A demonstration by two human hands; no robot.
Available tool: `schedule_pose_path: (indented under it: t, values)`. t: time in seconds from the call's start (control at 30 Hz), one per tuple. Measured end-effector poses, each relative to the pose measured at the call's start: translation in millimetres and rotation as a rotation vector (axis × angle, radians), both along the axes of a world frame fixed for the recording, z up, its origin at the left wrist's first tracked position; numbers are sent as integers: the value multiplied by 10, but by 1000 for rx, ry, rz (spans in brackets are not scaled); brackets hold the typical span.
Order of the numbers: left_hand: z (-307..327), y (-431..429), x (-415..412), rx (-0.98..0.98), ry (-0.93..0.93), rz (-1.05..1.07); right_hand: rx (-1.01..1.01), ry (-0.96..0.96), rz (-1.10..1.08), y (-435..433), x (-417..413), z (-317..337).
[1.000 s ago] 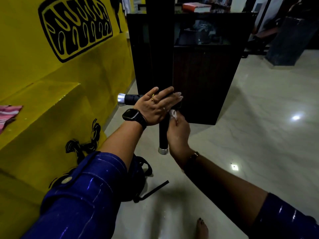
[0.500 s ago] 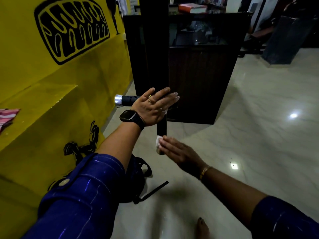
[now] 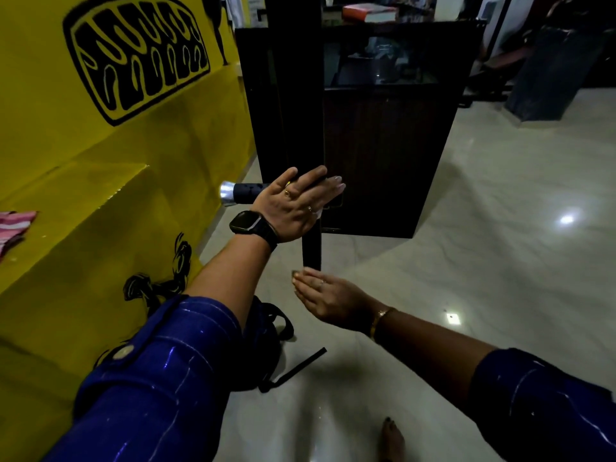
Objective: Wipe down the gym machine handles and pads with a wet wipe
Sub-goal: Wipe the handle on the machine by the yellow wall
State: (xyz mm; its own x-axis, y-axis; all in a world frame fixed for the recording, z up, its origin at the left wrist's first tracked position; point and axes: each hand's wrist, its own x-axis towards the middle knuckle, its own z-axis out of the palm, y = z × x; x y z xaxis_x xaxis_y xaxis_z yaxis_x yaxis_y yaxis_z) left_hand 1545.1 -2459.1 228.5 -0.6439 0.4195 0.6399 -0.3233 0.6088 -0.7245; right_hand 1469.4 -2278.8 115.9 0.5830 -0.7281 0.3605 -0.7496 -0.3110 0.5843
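Note:
A black horizontal handle (image 3: 248, 192) with a silver end cap (image 3: 228, 193) sticks out to the left of a dark upright post. My left hand (image 3: 295, 205) rests on this handle with its fingers straight. A black vertical handle (image 3: 311, 248) hangs down below that hand. My right hand (image 3: 328, 295) lies flat at the vertical handle's lower end, fingers straight and pointing left. A small pale bit at its fingertips (image 3: 295, 274) may be the wet wipe; I cannot tell. The rest of the wipe is hidden.
A dark wooden cabinet (image 3: 383, 155) stands right behind the handles. A yellow painted wall and ledge (image 3: 100, 201) run along the left, with a striped cloth (image 3: 15, 225) on the ledge. A black bag with straps (image 3: 266, 341) lies on the shiny tiled floor below my arms.
My right hand slid down the vertical handle from just under my left hand to the lower end, opening flat. My left hand stayed on the horizontal handle.

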Motion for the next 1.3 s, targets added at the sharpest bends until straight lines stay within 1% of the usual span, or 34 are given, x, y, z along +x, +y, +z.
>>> schedule_pose_path:
  t: [0.13,0.2,0.33,0.4,0.47,0.53,0.6,0.63,0.67,0.7,0.73,0.77,0.8,0.83,0.87,0.9,0.93,0.97,1.0,1.03,1.1,1.17,1.2,1.23,1.3]
  values:
    - [0,-7,-16,-13,8,1,-120,-123,-42,-160,21,376]
    - [-2,-8,-15,-14,8,4,-138,-146,-89,-168,20,377]
    - [14,10,-10,3,13,-36,-29,-96,-100,7,96,-65]
    - [19,24,-4,14,10,-41,37,-130,-72,119,102,-297]
    - [11,28,-1,23,7,-33,55,-237,-30,229,53,-432]
    - [6,24,-5,21,10,-26,54,-402,-7,335,-18,-460]
    - [5,19,-9,16,16,-19,23,-565,-36,399,-78,-398]
    - [2,17,-12,17,18,-17,-28,-681,-93,399,-94,-342]
    - [-7,11,-14,17,20,-13,-103,-836,-178,374,-96,-263]
    - [-13,6,-10,13,21,-5,-195,-1036,-284,311,-96,-182]
    - [-18,1,-7,10,18,3,-282,-1263,-405,234,-95,-64]
    - [-18,0,-3,10,14,9,-333,-1536,-524,146,-108,84]
    - [-15,0,-3,12,11,10,-314,-1872,-604,72,-109,276]
    - [-12,4,-2,15,11,11,-236,-2205,-577,-6,-112,440]
    - [-10,8,-2,16,12,10,-143,-2459,-444,-76,-109,596]
    - [-10,15,0,19,11,10,-67,-2601,-273,-134,-91,731]
    - [-9,19,3,25,10,9,1,-2623,-137,-181,-54,832]
    - [-5,24,9,30,6,6,57,-2563,-68,-221,9,889]
    - [-2,27,16,32,1,3,82,-2475,-80,-253,85,908]
    - [3,30,23,29,-1,-1,62,-2396,-159,-290,156,881]
    - [15,35,30,21,-3,-2,-13,-2215,-391,-355,213,739]
    - [25,45,32,27,0,-6,27,-1991,-588,-310,224,533]
    - [25,53,33,33,-1,-8,70,-1945,-648,-250,216,416]
    - [24,62,36,38,-4,-3,128,-1966,-680,-182,218,294]
    - [22,72,36,41,-10,19,266,-2068,-703,-39,234,98]
